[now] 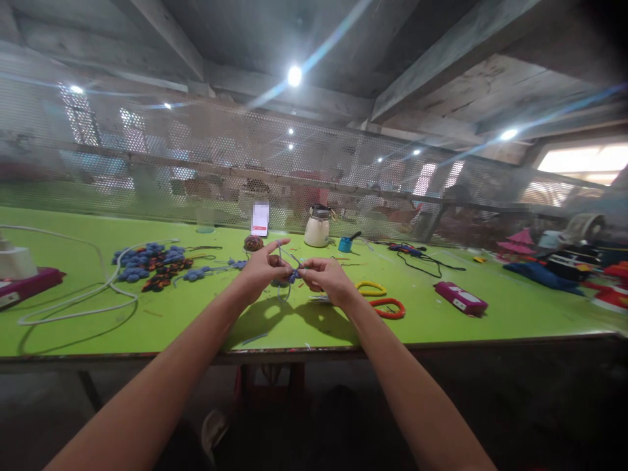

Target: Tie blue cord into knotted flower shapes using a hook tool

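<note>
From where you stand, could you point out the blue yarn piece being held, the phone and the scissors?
Blue yarn piece [294,277]: head view, bunched part between the hands.
Phone [260,219]: head view, middle of its screen.
Scissors [393,316]: head view, orange handle's near edge.

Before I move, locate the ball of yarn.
In the head view, the ball of yarn sits left of centre, just beyond the left hand, in front of the upright phone.

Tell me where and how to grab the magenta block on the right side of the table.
Grip the magenta block across its middle, coming down from above, fingers on its two long sides. It is longer than it is wide and lies flat on the green table, so a crosswise grip there should balance best.
</note>
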Motion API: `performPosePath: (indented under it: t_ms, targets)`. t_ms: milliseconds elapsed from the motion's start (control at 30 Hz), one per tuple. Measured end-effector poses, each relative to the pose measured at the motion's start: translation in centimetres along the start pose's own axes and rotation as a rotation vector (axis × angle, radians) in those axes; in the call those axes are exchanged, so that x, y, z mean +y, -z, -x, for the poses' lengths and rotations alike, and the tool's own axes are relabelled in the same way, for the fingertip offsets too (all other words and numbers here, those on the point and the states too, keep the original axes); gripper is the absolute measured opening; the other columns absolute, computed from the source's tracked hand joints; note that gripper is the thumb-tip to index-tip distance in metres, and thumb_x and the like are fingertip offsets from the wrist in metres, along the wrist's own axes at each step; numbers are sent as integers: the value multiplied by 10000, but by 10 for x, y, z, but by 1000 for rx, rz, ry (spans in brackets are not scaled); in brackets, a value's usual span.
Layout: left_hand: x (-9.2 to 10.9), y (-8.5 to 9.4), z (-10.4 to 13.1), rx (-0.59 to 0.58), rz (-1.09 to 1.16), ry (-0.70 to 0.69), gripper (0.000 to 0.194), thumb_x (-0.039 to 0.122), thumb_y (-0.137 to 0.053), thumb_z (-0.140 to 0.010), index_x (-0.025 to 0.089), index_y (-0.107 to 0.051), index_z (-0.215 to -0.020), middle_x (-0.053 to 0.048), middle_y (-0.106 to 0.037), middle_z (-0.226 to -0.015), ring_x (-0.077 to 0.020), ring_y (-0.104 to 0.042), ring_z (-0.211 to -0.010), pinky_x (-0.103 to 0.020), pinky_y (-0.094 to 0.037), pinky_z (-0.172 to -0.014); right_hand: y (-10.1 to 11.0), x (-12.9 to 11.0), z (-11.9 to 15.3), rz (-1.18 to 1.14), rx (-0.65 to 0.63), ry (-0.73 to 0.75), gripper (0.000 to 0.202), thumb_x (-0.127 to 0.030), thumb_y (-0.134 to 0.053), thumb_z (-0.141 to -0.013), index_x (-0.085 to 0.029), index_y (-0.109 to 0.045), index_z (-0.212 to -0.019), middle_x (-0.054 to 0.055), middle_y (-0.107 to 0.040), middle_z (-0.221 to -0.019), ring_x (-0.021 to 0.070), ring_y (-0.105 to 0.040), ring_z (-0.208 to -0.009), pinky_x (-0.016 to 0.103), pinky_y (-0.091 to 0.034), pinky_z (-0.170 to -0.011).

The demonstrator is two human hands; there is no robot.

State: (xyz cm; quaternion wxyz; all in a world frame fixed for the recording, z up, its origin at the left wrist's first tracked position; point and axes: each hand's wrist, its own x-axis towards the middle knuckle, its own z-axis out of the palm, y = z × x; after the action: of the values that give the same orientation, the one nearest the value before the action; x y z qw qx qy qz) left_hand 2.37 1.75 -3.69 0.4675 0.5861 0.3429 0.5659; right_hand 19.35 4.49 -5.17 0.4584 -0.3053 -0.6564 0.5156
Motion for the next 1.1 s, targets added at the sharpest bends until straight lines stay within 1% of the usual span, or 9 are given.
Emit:
performPosePath:
  t_ms: [133,333,433,567,733,967,1100]
  targets:
    - [-2,1,-1,7,21,-3,839,101,-746,-603,70,-405,-1369,-7,-646,-622,-128,-580,-550,-285,-470,-587,1,-2,1,6,-19,16,268,-332,-749,-593,-128,-629,-718,-66,-467,-425,46,-322,-378,213,-186,-405]
    - [0,3,1,-67,90,12,902,117,-777,-595,79,-365,-1396,-16,-658,-647,-142,-602,-591,-299,-475,-625,1,-5,2,-54,-12,27,223,-300,-736,-596,-132,-620,-684,-63,-471,-438,44,-333,-387,208,-192,-404]
    - [3,4,2,-93,138,24,908,112,-788,-591,83,-367,-1395,-20,-658,-653,-140,-604,-597,-295,-471,-631,1,-6,3,-90,-30,27,204,-278,-730,-597,-133,-617,-686,-68,-460,-432,42,-322,-384,206,-188,-401]
    - [6,3,5,-107,196,41,891,94,-787,-594,96,-379,-1386,-5,-650,-648,-132,-602,-600,-280,-465,-631,1,-7,4,-111,-54,44,205,-275,-726,-601,-133,-617,-699,-74,-446,-428,40,-315,-380,204,-183,-399]
    - [8,3,5,-128,244,49,826,59,-748,-630,86,-389,-1374,-14,-651,-658,-129,-593,-594,-283,-461,-624,1,-7,4,-139,-78,61,220,-271,-737,-605,-133,-614,-723,-72,-455,-450,40,-328,-389,200,-183,-401]
    - [10,3,7,-182,255,17,791,79,-740,-658,105,-393,-1368,-13,-652,-691,-116,-578,-614,-255,-439,-612,0,-12,7,-221,-109,45,238,-271,-754,-607,-129,-612,-734,-69,-461,-467,34,-311,-390,205,-187,-414]
    - [18,2,10,-183,236,-23,778,85,-741,-661,121,-405,-1362,-7,-649,-699,-116,-576,-636,-248,-436,-634,-3,-19,10,-273,-143,46,222,-265,-746,-628,-136,-605,-741,-70,-457,-479,32,-303,-391,208,-198,-420]
